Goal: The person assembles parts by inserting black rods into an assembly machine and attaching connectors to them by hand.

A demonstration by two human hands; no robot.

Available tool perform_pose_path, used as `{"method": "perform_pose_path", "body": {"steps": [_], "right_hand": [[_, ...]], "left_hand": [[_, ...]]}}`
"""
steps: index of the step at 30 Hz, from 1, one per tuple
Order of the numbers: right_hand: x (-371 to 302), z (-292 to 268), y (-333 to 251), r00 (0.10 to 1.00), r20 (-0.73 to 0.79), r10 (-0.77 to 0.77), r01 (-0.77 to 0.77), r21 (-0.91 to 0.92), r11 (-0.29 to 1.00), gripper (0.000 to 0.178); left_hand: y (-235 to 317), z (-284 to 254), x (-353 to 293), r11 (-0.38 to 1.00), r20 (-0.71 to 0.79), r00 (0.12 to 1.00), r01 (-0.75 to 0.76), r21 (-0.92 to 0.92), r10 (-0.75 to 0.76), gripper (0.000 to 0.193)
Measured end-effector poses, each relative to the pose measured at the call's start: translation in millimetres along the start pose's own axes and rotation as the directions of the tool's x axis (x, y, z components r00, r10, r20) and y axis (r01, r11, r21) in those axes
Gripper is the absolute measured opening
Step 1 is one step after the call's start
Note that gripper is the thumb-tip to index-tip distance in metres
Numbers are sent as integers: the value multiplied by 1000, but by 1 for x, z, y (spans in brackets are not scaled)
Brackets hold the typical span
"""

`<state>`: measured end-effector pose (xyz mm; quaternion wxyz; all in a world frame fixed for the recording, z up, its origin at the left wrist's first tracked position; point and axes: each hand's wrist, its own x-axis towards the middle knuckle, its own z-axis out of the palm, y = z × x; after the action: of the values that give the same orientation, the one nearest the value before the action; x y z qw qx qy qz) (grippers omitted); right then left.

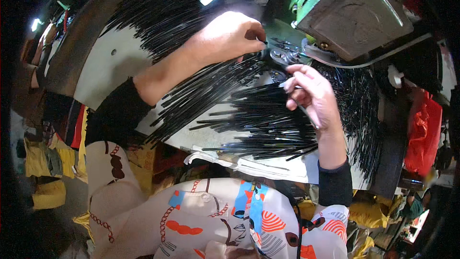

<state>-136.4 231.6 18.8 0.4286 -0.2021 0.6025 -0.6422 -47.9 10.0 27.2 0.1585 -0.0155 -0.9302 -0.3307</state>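
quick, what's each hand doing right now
Left hand: closed, pinching a thin black rod.
Right hand: closed on a thin metal tool.

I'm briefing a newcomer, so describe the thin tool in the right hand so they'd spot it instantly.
Start at the green machine at the top right. Below it, the right hand hovers over a fan of thin black rods. The slim tool it holds is pale and metallic, unlike the black rods, and slants across the palm.

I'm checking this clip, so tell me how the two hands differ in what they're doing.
The left hand is reached far forward, pinching a thin black rod near the green machine; the right hand sits closer in. The left hand shows its back, brightly lit; the right hand is turned palm-side with curled fingers around a slim rod. Both work over the piled black rods.
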Motion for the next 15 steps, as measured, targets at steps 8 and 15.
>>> {"method": "perform_pose_path", "body": {"steps": [8, 15], "right_hand": [[2, 15, -4, 997, 82, 6, 18, -280, 960, 26], [2, 12, -1, 998, 55, -35, 49, -288, 956, 23]], "left_hand": [[15, 20, 11, 818, 145, 979, 199, -540, -143, 32], [17, 30, 10, 747, 171, 975, 219, -628, -142, 37]]}}
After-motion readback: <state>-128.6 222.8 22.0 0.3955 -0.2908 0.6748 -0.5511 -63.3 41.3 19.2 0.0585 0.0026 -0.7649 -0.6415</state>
